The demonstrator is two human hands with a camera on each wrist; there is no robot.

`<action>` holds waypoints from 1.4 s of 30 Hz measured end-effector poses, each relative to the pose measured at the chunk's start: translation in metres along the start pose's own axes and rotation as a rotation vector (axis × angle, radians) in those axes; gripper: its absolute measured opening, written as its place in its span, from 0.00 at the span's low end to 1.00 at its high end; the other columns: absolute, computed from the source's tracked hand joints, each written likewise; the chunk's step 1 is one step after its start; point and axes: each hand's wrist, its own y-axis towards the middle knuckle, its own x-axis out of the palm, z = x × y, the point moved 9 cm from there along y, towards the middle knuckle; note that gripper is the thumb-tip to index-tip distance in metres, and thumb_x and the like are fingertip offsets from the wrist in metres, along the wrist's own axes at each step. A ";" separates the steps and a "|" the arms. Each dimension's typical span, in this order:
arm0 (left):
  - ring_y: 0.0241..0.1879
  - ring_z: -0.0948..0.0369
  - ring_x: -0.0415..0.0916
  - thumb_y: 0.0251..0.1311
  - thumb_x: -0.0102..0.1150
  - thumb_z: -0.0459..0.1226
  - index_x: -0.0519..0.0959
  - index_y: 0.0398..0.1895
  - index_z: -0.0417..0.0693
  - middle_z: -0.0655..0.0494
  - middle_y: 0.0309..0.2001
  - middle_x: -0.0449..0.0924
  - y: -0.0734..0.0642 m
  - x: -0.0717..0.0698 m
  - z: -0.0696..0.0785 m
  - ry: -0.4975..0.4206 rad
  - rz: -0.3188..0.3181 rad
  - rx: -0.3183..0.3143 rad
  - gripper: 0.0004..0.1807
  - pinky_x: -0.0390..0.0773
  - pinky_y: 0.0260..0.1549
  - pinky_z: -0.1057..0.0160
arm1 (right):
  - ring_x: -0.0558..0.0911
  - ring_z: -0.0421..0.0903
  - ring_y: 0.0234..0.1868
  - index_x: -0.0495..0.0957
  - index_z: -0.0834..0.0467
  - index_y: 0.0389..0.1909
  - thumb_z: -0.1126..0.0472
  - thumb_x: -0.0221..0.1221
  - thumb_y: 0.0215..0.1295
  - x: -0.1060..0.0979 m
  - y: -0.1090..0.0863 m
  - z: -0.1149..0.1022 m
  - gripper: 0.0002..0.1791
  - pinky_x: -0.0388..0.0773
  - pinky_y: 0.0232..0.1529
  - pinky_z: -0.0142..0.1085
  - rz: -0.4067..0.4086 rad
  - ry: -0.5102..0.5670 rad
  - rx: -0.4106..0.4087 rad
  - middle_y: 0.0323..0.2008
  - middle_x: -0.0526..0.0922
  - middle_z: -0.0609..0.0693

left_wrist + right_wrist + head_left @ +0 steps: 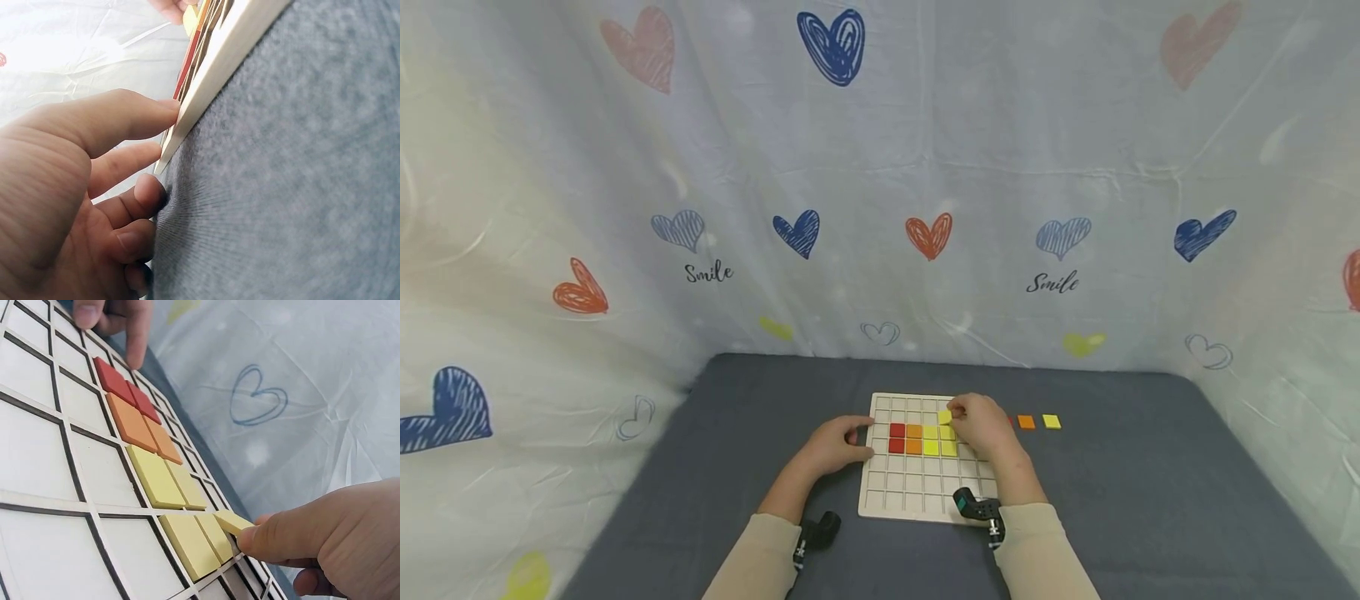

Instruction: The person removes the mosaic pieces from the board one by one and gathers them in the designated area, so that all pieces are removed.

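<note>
Pinching a flat yellow tile point(231, 521), the right hand point(981, 423), near loose tiles point(1051, 422), hid the gridded wooden board's point(906, 503) two-o'clock side; left hand point(833, 446), grip apart, touched nine o'clock.

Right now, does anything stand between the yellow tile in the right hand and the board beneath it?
Nothing visible does. The right hand pinches the yellow tile at a tilt over the board, beside a placed yellow tile; the hand hides part of that spot.

On grey cloth point(1150, 483): 1 grid board point(913, 483) | red tile point(1010, 422), part-hidden | orange tile point(1026, 422) | yellow tile point(1052, 422)
</note>
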 end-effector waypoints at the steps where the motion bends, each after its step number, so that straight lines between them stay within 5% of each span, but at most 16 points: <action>1: 0.24 0.61 0.65 0.57 0.74 0.40 0.80 0.64 0.45 0.57 0.27 0.69 0.000 0.000 0.000 -0.002 0.000 -0.001 0.30 0.66 0.25 0.61 | 0.81 0.50 0.46 0.86 0.60 0.51 0.66 0.66 0.65 -0.001 0.000 0.000 0.14 0.79 0.49 0.48 0.005 -0.005 -0.001 0.41 0.85 0.49; 9: 0.24 0.61 0.65 0.57 0.74 0.40 0.80 0.64 0.45 0.57 0.27 0.69 0.000 0.000 0.001 -0.006 0.002 0.007 0.30 0.66 0.25 0.61 | 0.79 0.48 0.41 0.85 0.59 0.55 0.63 0.65 0.69 -0.007 0.000 0.002 0.15 0.77 0.41 0.46 0.003 0.048 0.015 0.41 0.83 0.48; 16: 0.24 0.61 0.65 0.57 0.74 0.40 0.80 0.64 0.45 0.57 0.27 0.70 0.000 0.000 0.002 -0.017 0.003 0.008 0.30 0.66 0.25 0.61 | 0.78 0.55 0.50 0.84 0.61 0.57 0.63 0.64 0.71 -0.034 -0.007 -0.005 0.16 0.74 0.49 0.52 0.055 0.107 -0.015 0.46 0.83 0.53; 20: 0.24 0.61 0.65 0.58 0.74 0.40 0.80 0.65 0.45 0.57 0.27 0.70 0.000 -0.001 0.002 -0.016 0.003 0.008 0.30 0.66 0.25 0.62 | 0.77 0.53 0.45 0.82 0.62 0.58 0.64 0.64 0.71 -0.050 -0.009 -0.003 0.17 0.75 0.46 0.51 0.092 0.102 -0.027 0.47 0.82 0.55; 25: 0.24 0.61 0.65 0.58 0.74 0.40 0.80 0.65 0.45 0.57 0.27 0.70 -0.001 -0.001 0.001 -0.018 0.002 0.008 0.30 0.65 0.25 0.61 | 0.72 0.50 0.34 0.81 0.62 0.60 0.63 0.62 0.72 -0.069 -0.013 0.006 0.18 0.71 0.35 0.45 0.114 0.122 -0.015 0.46 0.81 0.55; 42: 0.24 0.60 0.65 0.58 0.74 0.38 0.80 0.65 0.44 0.56 0.27 0.70 -0.003 -0.001 0.005 -0.032 0.004 0.002 0.29 0.65 0.25 0.60 | 0.71 0.53 0.42 0.75 0.63 0.67 0.63 0.56 0.78 -0.118 -0.036 0.054 0.20 0.69 0.36 0.45 0.243 0.162 0.122 0.53 0.77 0.59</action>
